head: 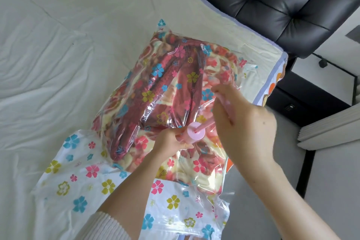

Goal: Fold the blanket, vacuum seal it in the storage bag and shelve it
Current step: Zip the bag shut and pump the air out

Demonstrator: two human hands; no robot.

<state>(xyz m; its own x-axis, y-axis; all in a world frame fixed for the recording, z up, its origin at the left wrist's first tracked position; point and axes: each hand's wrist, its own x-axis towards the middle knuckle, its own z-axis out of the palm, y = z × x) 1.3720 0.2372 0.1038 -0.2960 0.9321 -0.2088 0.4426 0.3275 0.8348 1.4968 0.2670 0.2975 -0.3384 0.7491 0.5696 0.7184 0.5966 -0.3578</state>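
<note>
Left hand [171, 140] fingers grip the pump [195, 132] body; right hand [243, 121] clasps its handle — bag [136, 91] near the bed [58, 64] edge.

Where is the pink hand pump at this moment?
In the head view, the pink hand pump stands right of centre on the storage bag holding the blanket; the left hand holds its barrel and the right hand grips its handle.
</note>
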